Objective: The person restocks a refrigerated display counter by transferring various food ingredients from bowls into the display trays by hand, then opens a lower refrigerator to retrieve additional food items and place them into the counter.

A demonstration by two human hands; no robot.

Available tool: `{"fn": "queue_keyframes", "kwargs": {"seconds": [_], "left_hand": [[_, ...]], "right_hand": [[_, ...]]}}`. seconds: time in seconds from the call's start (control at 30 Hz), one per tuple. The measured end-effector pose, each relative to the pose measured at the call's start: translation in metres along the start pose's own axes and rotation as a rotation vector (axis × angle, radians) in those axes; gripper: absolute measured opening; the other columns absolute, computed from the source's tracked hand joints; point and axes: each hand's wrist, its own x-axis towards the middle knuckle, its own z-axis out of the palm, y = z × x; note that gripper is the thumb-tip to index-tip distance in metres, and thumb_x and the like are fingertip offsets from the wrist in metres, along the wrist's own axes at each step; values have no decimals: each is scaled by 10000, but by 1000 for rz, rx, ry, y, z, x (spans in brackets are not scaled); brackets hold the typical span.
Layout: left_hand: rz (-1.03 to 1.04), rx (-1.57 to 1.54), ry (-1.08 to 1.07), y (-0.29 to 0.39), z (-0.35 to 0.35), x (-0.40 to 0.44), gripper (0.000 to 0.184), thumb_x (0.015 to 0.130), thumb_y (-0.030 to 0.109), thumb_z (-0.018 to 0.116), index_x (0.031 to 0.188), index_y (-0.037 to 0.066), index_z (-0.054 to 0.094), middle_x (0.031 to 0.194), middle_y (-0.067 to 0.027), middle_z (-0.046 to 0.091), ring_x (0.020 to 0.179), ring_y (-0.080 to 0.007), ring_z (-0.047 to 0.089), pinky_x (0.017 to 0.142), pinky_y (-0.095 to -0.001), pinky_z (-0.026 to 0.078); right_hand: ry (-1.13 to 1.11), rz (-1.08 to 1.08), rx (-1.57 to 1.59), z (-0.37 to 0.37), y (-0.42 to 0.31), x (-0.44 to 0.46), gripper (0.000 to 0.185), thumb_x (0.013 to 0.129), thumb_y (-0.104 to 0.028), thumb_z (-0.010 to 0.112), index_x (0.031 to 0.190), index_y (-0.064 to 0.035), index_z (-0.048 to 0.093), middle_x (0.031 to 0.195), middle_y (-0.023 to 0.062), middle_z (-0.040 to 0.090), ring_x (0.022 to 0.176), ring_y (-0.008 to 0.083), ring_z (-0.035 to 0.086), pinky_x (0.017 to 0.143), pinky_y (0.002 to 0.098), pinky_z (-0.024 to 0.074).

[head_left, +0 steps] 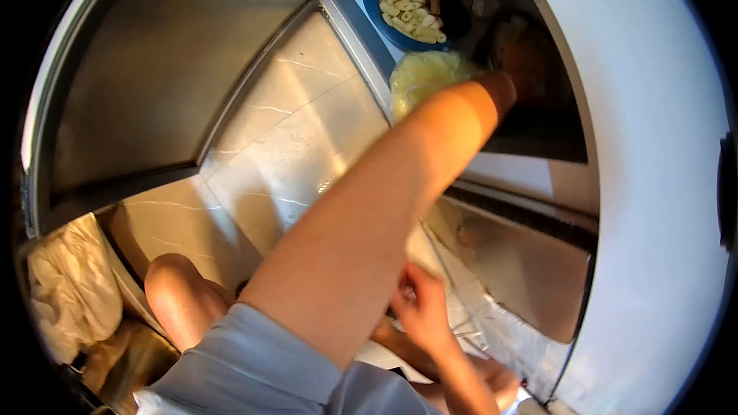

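My left arm crosses the view and reaches into the open cabinet. At its end my left hand [521, 58] is in deep shadow, beside a dark round thing, and its fingers do not show clearly. Near it stands a blue bowl [373, 11] holding pale cut pieces of food [411, 11] and a few brownish ones. Just in front of my left wrist is a yellowish bundle [427, 77] under clear plastic. Lower down, my right hand [423, 303] is held close under the left arm, fingers curled round something small and partly hidden that I cannot make out.
A dark-paned door [177, 69] with a metal frame stands open on the left. Tiled floor [269, 115] lies between it and the cabinet. A pale plastic bag [73, 284] sits at lower left. Below the shelf is a brownish panel [515, 261]; a white panel [653, 184] rises at right.
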Motion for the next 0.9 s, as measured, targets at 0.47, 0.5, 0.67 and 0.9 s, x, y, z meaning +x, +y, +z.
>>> {"fn": "queue_keyframes", "kwargs": {"seconds": [0.47, 0.5, 0.67, 0.9], "left_hand": [[69, 272, -35, -2, -3, 47, 441, 959, 310, 572, 1308, 40, 575, 1320, -202, 585, 1137, -350, 615, 878, -441, 505], [77, 240, -34, -8, -1, 57, 441, 959, 300, 574, 1310, 34, 568, 1321, -207, 581, 1126, -356, 620, 862, -442, 512], [70, -117, -89, -41, -40, 82, 443, 957, 251, 585, 1322, 5, 529, 1326, -231, 561, 1074, -385, 644, 783, -450, 546], [-93, -879, -353, -135, -126, 64, 446, 938, 227, 623, 1260, -57, 503, 1179, -279, 565, 816, -390, 702, 507, -409, 603]], "right_hand": [[5, -213, -436, -58, -19, -75, 374, 863, -137, 727, 1199, -3, 631, 1067, 196, 668, 962, 377, 661, 829, 410, 540], [22, -242, -488, -57, -18, -73, 376, 866, -139, 726, 1203, -4, 630, 1067, 197, 667, 962, 379, 659, 832, 416, 540], [25, -182, -529, -57, -5, -69, 366, 879, -143, 708, 1209, -7, 628, 1084, 203, 662, 984, 389, 648, 846, 423, 537], [12, -281, -589, -58, -12, -67, 395, 883, -153, 700, 1241, -13, 610, 1035, 190, 651, 923, 379, 646, 805, 429, 540]]}}
